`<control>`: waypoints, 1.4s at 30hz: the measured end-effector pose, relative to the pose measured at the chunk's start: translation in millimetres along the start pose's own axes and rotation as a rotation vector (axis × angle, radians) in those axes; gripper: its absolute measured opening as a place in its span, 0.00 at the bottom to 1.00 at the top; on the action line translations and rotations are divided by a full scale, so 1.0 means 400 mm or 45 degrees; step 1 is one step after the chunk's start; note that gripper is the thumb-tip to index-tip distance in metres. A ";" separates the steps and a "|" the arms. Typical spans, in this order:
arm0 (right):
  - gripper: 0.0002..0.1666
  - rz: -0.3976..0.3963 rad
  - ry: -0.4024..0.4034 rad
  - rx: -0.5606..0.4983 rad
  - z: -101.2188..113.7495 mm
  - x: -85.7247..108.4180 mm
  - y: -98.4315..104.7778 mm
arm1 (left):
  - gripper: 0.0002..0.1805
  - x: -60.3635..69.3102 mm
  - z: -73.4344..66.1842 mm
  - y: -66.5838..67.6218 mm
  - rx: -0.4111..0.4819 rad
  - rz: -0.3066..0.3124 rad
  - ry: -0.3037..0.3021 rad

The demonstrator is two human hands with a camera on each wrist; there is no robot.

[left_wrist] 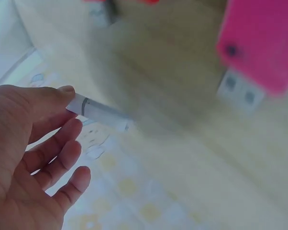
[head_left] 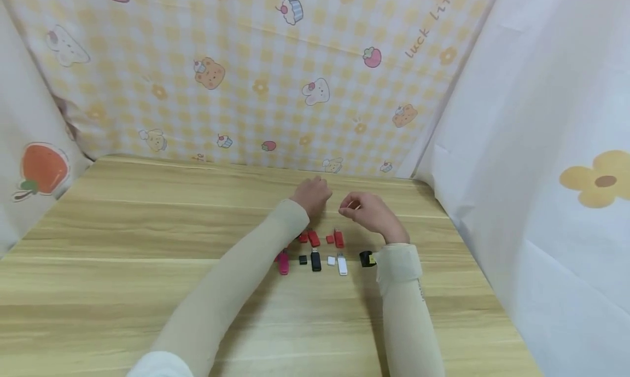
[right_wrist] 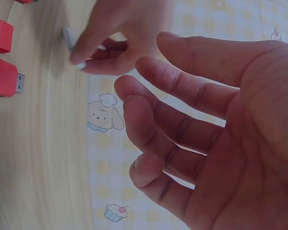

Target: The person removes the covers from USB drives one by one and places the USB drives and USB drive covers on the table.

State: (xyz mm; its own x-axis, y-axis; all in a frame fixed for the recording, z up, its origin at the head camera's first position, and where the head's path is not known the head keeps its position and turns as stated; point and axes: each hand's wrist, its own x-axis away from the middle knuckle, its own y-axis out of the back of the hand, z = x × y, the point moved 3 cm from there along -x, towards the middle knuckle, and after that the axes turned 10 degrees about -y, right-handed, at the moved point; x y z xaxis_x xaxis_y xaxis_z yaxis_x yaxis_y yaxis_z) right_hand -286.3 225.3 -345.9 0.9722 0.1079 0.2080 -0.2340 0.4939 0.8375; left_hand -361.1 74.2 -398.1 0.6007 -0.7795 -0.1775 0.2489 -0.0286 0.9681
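Note:
My left hand [head_left: 312,193] is over the far part of the table. In the left wrist view its thumb and index finger pinch one end of a white USB stick [left_wrist: 103,115] with a seam near the thumb. My right hand [head_left: 369,213] hovers just to the right, fingers loosely bent; the right wrist view shows nothing in it. Nearer to me lie red USB sticks [head_left: 339,238] with red caps [head_left: 330,239]. In front of those are a pink stick [head_left: 284,262], a black stick [head_left: 316,260] with a black cap [head_left: 303,260], and a white stick [head_left: 342,265] with a white cap [head_left: 331,261].
A black object with a yellow patch [head_left: 366,259] lies beside the right sleeve. The wooden table [head_left: 123,218] ends at a patterned curtain [head_left: 246,92] behind. A white cloth [head_left: 521,147] hangs at the right. The left forearm hides part of the left-hand items.

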 end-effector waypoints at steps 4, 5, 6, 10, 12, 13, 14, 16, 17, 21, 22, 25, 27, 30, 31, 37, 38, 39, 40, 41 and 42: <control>0.11 -0.008 -0.001 0.000 -0.004 0.000 0.002 | 0.08 0.009 0.013 0.056 0.114 0.043 -0.003; 0.11 -0.011 -0.002 -0.003 -0.006 -0.001 0.003 | 0.08 0.013 0.016 0.073 0.173 0.058 0.003; 0.11 -0.015 -0.002 -0.006 -0.008 -0.001 0.004 | 0.08 0.018 0.020 0.088 0.238 0.068 0.012; 0.12 -0.025 0.000 -0.004 -0.014 -0.001 0.009 | 0.10 0.041 0.035 0.145 0.444 0.085 0.053; 0.12 -0.029 -0.001 0.004 -0.013 0.000 0.011 | 0.09 0.057 0.042 0.166 0.496 0.071 0.069; 0.12 -0.032 0.000 0.009 -0.012 0.001 0.012 | 0.10 0.065 0.045 0.177 0.520 0.064 0.077; 0.12 -0.036 0.001 0.012 -0.010 0.002 0.013 | 0.09 0.074 0.047 0.186 0.549 0.049 0.087; 0.12 -0.041 0.008 0.012 -0.006 0.004 0.014 | 0.10 0.092 0.051 0.204 0.611 0.011 0.104; 0.11 -0.046 0.011 0.011 -0.003 0.005 0.015 | 0.11 0.102 0.051 0.214 0.636 -0.009 0.109; 0.11 -0.062 0.027 -0.003 0.010 0.011 0.017 | 0.14 0.143 0.051 0.250 0.726 -0.081 0.138; 0.10 -0.067 0.031 -0.006 0.013 0.013 0.018 | 0.14 0.153 0.050 0.257 0.733 -0.103 0.144; 0.10 -0.083 0.052 -0.010 0.023 0.022 0.021 | 0.13 0.183 0.049 0.275 0.757 -0.170 0.169; 0.10 -0.092 0.066 -0.011 0.031 0.029 0.024 | 0.12 0.204 0.049 0.283 0.780 -0.213 0.195; 0.10 -0.102 0.078 -0.006 0.040 0.037 0.025 | 0.09 0.232 0.047 0.292 0.816 -0.268 0.229; 0.10 -0.103 0.079 -0.005 0.044 0.039 0.025 | 0.08 0.241 0.045 0.294 0.824 -0.286 0.235; 0.09 -0.108 0.111 0.002 0.079 0.059 0.022 | 0.05 0.295 0.026 0.297 0.864 -0.367 0.272; 0.09 -0.110 0.126 0.001 0.087 0.062 0.020 | 0.05 0.304 0.022 0.297 0.872 -0.373 0.283; 0.09 -0.112 0.140 -0.001 0.094 0.065 0.019 | 0.05 0.313 0.019 0.296 0.887 -0.378 0.296; 0.09 -0.112 0.157 -0.003 0.101 0.069 0.017 | 0.05 0.322 0.016 0.295 0.905 -0.383 0.314; 0.09 -0.112 0.172 -0.002 0.109 0.072 0.015 | 0.05 0.333 0.013 0.294 0.921 -0.388 0.335; 0.09 -0.109 0.189 -0.003 0.116 0.075 0.012 | 0.05 0.344 0.011 0.293 0.927 -0.400 0.351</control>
State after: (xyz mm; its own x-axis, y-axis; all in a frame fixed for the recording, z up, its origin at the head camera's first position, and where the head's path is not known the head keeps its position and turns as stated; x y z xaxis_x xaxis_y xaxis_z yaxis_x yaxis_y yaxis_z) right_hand -258.6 190.7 -312.1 0.9797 0.1917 0.0585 -0.1502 0.5088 0.8477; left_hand -252.9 -39.2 -308.4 0.7732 -0.4895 -0.4032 -0.0598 -0.6892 0.7221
